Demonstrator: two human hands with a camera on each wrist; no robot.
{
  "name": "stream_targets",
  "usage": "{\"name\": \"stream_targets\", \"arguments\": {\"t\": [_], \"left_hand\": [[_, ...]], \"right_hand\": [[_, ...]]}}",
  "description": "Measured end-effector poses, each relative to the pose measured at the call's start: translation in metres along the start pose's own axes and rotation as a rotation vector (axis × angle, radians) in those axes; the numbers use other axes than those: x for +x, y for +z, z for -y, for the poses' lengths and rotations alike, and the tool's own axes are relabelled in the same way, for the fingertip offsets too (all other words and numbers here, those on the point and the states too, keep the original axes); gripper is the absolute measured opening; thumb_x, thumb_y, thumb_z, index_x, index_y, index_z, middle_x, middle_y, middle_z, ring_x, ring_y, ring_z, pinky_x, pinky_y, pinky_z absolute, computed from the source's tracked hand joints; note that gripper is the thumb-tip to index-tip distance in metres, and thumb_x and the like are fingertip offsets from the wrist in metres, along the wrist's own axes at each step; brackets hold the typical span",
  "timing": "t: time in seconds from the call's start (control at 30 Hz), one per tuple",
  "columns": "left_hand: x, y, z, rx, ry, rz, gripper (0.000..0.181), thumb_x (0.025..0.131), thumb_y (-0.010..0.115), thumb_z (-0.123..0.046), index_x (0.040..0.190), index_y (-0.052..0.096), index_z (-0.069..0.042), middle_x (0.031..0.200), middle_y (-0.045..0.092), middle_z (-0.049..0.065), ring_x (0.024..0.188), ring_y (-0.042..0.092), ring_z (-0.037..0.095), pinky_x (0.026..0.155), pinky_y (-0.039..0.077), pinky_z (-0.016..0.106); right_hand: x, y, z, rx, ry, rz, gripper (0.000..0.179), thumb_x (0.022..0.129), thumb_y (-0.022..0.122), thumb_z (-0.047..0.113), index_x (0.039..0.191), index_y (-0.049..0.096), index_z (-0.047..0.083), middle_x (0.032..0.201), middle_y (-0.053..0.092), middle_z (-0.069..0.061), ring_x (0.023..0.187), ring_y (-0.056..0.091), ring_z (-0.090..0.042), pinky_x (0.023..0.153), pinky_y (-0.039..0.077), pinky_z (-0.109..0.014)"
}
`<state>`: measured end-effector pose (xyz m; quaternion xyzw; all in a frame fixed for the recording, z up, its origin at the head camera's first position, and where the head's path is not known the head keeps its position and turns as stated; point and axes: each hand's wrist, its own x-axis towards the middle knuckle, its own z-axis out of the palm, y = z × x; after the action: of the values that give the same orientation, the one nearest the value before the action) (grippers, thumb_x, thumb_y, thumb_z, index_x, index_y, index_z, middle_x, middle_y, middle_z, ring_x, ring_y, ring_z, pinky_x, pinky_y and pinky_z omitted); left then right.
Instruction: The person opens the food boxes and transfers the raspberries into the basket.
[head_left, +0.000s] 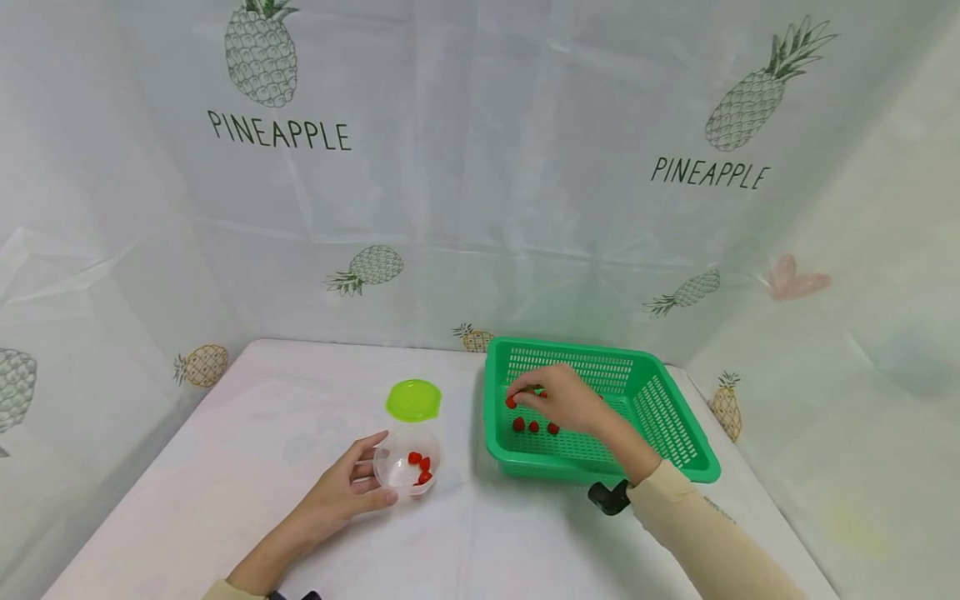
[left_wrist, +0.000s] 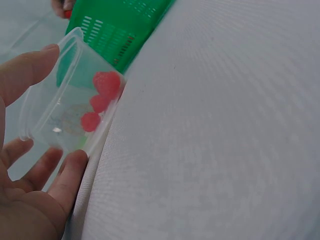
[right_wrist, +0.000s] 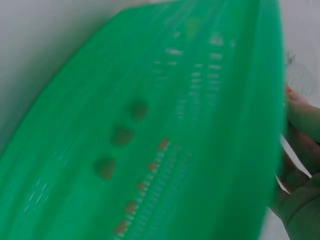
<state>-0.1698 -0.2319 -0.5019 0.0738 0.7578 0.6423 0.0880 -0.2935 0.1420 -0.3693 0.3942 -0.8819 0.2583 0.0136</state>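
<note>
My left hand [head_left: 341,490] holds a clear plastic cup [head_left: 392,473] on the table, thumb at the near side and fingers round the left and far side. Several small red berries [head_left: 424,463] lie inside, gathered along the right side. In the left wrist view the same berries [left_wrist: 107,84] show through the cup wall. Over the left part of a green slotted basket [head_left: 491,425], my right hand [head_left: 567,402] pinches one red berry [head_left: 511,402] between thumb and fingertips. More loose berries [head_left: 519,425] rest on the basket floor, some of them partly behind the hand.
A lime-green lid [head_left: 414,400] lies flat on the white-covered table [head_left: 300,400], just beyond the cup. Sheeting [head_left: 480,167] printed with pineapples hangs close behind the basket and at both sides. The basket wall [right_wrist: 240,165] fills most of the right wrist view.
</note>
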Motion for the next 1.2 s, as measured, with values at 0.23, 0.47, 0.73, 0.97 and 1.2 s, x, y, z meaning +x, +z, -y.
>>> {"name": "stream_targets", "arguments": {"t": [0.23, 0.47, 0.73, 0.97, 1.2], "left_hand": [[-0.002, -0.001, 0.000, 0.014, -0.006, -0.015, 0.093, 0.091, 0.087, -0.019, 0.165, 0.032, -0.024, 0.155, 0.046, 0.022, 0.134, 0.061, 0.035, 0.100, 0.057, 0.027], [-0.001, -0.001, 0.003, 0.016, -0.018, -0.018, 0.093, 0.090, 0.087, -0.020, 0.165, 0.032, -0.026, 0.155, 0.048, 0.021, 0.134, 0.060, 0.034, 0.099, 0.056, 0.024], [-0.001, 0.001, 0.004, 0.023, -0.032, -0.023, 0.093, 0.090, 0.088, -0.020, 0.165, 0.033, -0.028, 0.154, 0.048, 0.020, 0.134, 0.061, 0.033, 0.100, 0.056, 0.026], [0.000, 0.001, 0.001, 0.018, -0.003, -0.001, 0.092, 0.092, 0.086, -0.019, 0.165, 0.031, -0.025, 0.156, 0.045, 0.022, 0.135, 0.060, 0.035, 0.099, 0.056, 0.024], [-0.001, 0.001, 0.000, 0.008, -0.004, -0.002, 0.094, 0.091, 0.087, -0.018, 0.165, 0.031, -0.024, 0.156, 0.046, 0.022, 0.135, 0.059, 0.036, 0.100, 0.056, 0.026]], "right_hand": [[-0.026, -0.007, -0.046, -0.064, 0.040, -0.031, 0.013, 0.100, 0.074, 0.008, 0.110, 0.081, 0.011, 0.104, 0.080, 0.002, 0.095, 0.074, -0.014, 0.081, 0.061, -0.031], [-0.045, -0.009, -0.074, -0.084, 0.070, -0.027, 0.011, 0.099, 0.074, 0.004, 0.106, 0.081, 0.007, 0.100, 0.080, -0.003, 0.088, 0.075, -0.015, 0.075, 0.061, -0.027], [-0.053, -0.002, -0.090, -0.123, 0.105, -0.020, 0.009, 0.098, 0.075, 0.003, 0.104, 0.081, 0.006, 0.097, 0.080, -0.003, 0.089, 0.075, -0.017, 0.076, 0.062, -0.028], [-0.058, 0.004, -0.102, -0.131, 0.136, -0.012, 0.010, 0.098, 0.075, 0.004, 0.105, 0.081, 0.005, 0.097, 0.079, -0.002, 0.089, 0.074, -0.018, 0.075, 0.062, -0.031], [-0.058, 0.009, -0.108, -0.152, 0.143, 0.019, 0.008, 0.097, 0.077, 0.004, 0.102, 0.082, 0.008, 0.094, 0.079, 0.001, 0.085, 0.072, -0.014, 0.070, 0.059, -0.028]]}}
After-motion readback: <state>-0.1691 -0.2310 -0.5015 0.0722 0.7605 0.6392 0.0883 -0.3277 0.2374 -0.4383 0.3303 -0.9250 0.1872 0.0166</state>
